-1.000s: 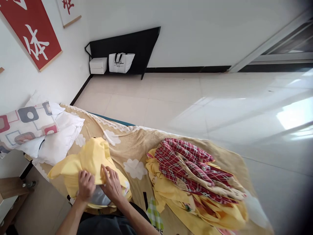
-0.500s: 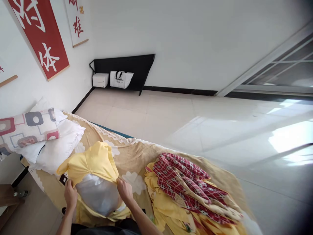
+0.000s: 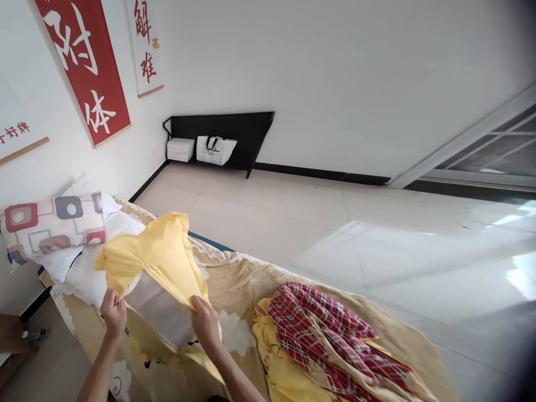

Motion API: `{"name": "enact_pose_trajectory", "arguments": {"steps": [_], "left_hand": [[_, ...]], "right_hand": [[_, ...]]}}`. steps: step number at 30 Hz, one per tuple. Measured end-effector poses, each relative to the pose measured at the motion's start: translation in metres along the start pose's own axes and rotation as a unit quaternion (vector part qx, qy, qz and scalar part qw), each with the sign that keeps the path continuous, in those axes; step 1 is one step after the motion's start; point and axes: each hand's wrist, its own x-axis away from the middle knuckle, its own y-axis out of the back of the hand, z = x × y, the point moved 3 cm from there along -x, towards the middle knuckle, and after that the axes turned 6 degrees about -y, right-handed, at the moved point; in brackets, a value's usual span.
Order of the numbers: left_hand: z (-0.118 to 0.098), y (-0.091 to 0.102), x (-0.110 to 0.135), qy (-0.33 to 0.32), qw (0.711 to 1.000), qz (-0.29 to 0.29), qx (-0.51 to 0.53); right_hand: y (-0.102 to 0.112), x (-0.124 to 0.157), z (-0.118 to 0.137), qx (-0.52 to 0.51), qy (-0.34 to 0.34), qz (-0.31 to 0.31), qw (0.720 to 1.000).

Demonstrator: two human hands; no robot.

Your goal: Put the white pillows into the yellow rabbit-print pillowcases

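A yellow garment [image 3: 165, 254] with a pale, thin lining hangs between my hands above the bed, its top part flaring away from me. My left hand [image 3: 114, 314] is closed on one edge of it. On the opposite edge, my right hand [image 3: 205, 324] grips the cloth with bent fingers. The lower part of the garment hangs toward me and is partly blurred. To the right, a red checked cloth [image 3: 310, 324] lies crumpled over yellow fabric [image 3: 278, 365] on the bed.
The bed's tan sheet [image 3: 234, 279] has white cloud shapes. A patterned pillow [image 3: 54, 223] rests on white pillows at the left. Beyond the bed, a black bench [image 3: 251, 139] holds a white box [image 3: 180, 149] and a white bag [image 3: 215, 151]. A bottle [image 3: 36, 335] is at lower left.
My hands have lifted the yellow garment off the bed and stretched it up and away. The view has tilted up slightly, so the surroundings sit lower.
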Motion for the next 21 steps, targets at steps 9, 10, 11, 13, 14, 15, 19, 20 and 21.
{"name": "enact_pose_trajectory", "arguments": {"steps": [9, 10, 11, 13, 14, 15, 19, 20, 21], "left_hand": [[-0.045, 0.006, -0.014, -0.036, 0.997, -0.059, 0.046], [-0.051, 0.005, -0.014, -0.051, 0.996, -0.046, 0.057], [-0.056, 0.005, -0.015, -0.066, 0.995, -0.033, 0.068], [-0.061, 0.014, -0.018, -0.081, 0.993, -0.029, 0.084], [-0.061, 0.022, -0.02, -0.081, 0.992, -0.039, 0.088], [-0.059, 0.032, -0.022, -0.079, 0.991, -0.049, 0.092], [-0.047, 0.056, -0.006, -0.08, 0.988, -0.004, 0.13], [-0.043, 0.055, 0.005, -0.075, 0.987, 0.018, 0.142], [-0.039, 0.051, 0.02, -0.065, 0.986, 0.04, 0.15]], "right_hand": [[-0.001, 0.022, 0.05, -0.122, 0.048, -0.009, 0.991], [-0.001, 0.029, 0.058, -0.133, 0.06, 0.005, 0.989], [0.0, 0.036, 0.066, -0.143, 0.072, 0.02, 0.987], [0.01, 0.049, 0.077, -0.16, 0.084, 0.05, 0.982], [0.02, 0.053, 0.079, -0.174, 0.089, 0.083, 0.977], [0.032, 0.055, 0.077, -0.191, 0.101, 0.132, 0.968], [0.097, 0.03, 0.04, -0.294, 0.116, 0.331, 0.889], [0.113, 0.01, 0.022, -0.332, 0.064, 0.256, 0.906], [0.128, -0.011, 0.001, -0.359, -0.017, 0.085, 0.929]]}}
